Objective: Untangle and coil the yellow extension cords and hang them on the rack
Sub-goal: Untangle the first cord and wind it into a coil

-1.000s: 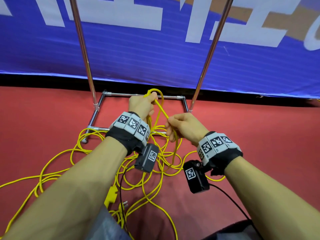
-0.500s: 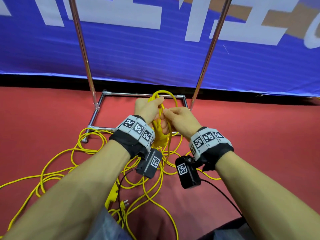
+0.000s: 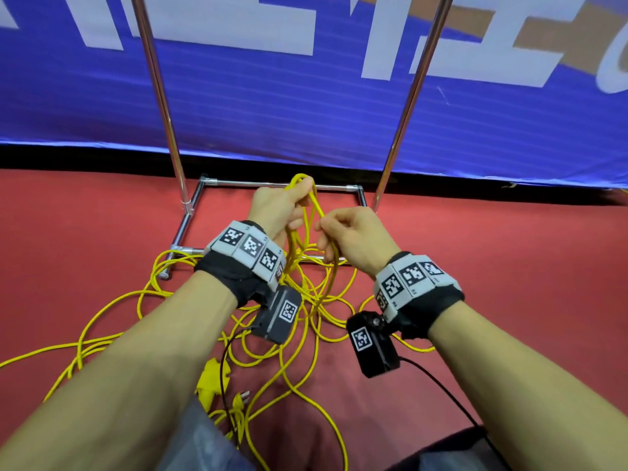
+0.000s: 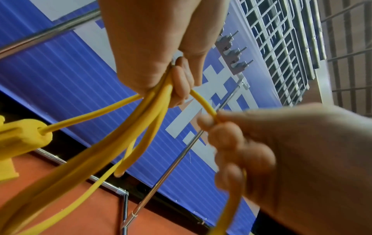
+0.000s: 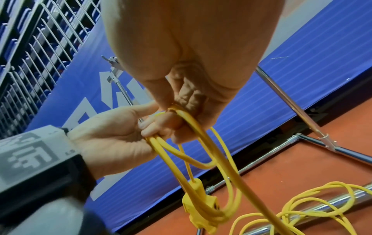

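My left hand (image 3: 285,205) is raised in front of the rack base and grips several loops of yellow extension cord (image 3: 307,212). The left wrist view shows its fingers (image 4: 179,84) curled round the strands (image 4: 153,111). Just to the right, my right hand (image 3: 331,234) pinches one strand (image 4: 203,101) that runs out of the left fist and trails down. A yellow socket end (image 5: 201,206) hangs below the held loops. The remaining cord (image 3: 163,294) lies tangled on the red floor under my forearms.
The chrome rack has two upright poles (image 3: 159,96) (image 3: 413,96) and a floor frame (image 3: 265,183) against a blue banner (image 3: 306,113). A yellow connector (image 3: 209,379) and a plug (image 3: 243,399) lie near my knees. Black camera cables (image 3: 441,382) hang from my wrists.
My right hand came left to meet the left hand and laid a loop into it. It has now drawn back a little to the right along the cord. The left hand stayed raised.
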`<act>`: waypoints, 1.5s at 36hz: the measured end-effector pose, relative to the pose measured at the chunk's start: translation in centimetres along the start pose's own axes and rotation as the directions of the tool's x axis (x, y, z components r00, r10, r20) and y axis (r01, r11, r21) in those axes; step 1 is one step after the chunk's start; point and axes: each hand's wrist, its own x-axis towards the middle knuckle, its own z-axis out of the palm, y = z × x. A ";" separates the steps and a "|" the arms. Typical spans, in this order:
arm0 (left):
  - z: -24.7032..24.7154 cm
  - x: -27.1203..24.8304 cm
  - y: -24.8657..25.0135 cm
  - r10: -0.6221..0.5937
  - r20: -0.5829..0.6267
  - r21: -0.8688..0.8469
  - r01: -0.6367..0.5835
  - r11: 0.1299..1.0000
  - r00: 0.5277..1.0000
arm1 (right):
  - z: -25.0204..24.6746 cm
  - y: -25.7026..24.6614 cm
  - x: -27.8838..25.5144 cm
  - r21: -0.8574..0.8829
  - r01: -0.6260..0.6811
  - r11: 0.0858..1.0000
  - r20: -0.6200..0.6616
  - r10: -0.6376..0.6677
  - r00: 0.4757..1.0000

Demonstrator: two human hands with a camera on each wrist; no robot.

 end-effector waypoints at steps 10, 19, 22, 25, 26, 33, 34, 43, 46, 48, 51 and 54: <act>0.7 -0.7 -0.7 0.035 -0.047 0.167 -0.027 0.986 0.998 | 0.5 -0.7 1.2 0.096 -0.012 0.995 0.038 0.008 0.999; -1.2 1.0 1.2 0.110 -0.071 0.017 -0.109 0.994 0.991 | -0.6 2.4 -0.8 0.082 -0.053 0.995 0.282 0.027 0.959; -1.2 1.1 1.0 0.075 -0.045 -0.010 -0.075 0.997 0.996 | -0.1 2.0 -1.2 0.032 -0.012 0.999 0.222 0.005 0.975; -1.1 1.1 0.8 0.036 -0.045 -0.026 -0.037 0.999 0.998 | 0.4 1.3 -1.2 -0.010 0.036 0.999 0.112 -0.034 0.993; -1.0 0.9 0.7 0.029 -0.048 -0.024 -0.031 0.999 0.998 | 0.5 1.1 -0.9 -0.019 0.053 0.998 0.068 -0.051 0.996; -0.1 -0.7 -0.1 0.025 -0.014 0.068 -0.024 0.997 1.000 | 1.1 0.0 1.0 -0.092 0.091 0.992 -0.105 -0.100 0.989; -0.1 -0.7 -0.4 0.015 -0.011 0.088 -0.014 0.996 1.000 | 1.3 -0.1 1.1 -0.098 0.095 0.991 -0.108 -0.105 0.989; 0.0 0.0 -1.1 0.037 -0.069 0.292 -0.016 0.956 0.997 | 0.6 -0.7 0.2 0.098 -0.073 0.993 0.067 0.067 0.996; -0.5 1.3 -0.3 0.051 -0.166 0.181 -0.020 0.983 0.985 | 0.1 -0.1 -0.9 0.102 -0.166 0.981 0.209 0.142 0.968; -1.4 2.2 0.3 0.024 -0.207 0.088 -0.006 0.996 0.978 | 0.1 0.6 -1.8 0.043 -0.172 0.984 0.279 0.154 0.948; -2.1 2.2 0.3 0.012 -0.167 0.075 0.000 0.997 0.986 | 0.0 0.8 -2.7 0.005 -0.114 0.993 0.272 0.108 0.956; -1.9 1.8 -0.1 0.005 -0.124 0.067 0.004 0.998 0.992 | 0.2 0.2 -3.0 -0.001 -0.036 0.999 0.223 0.035 0.974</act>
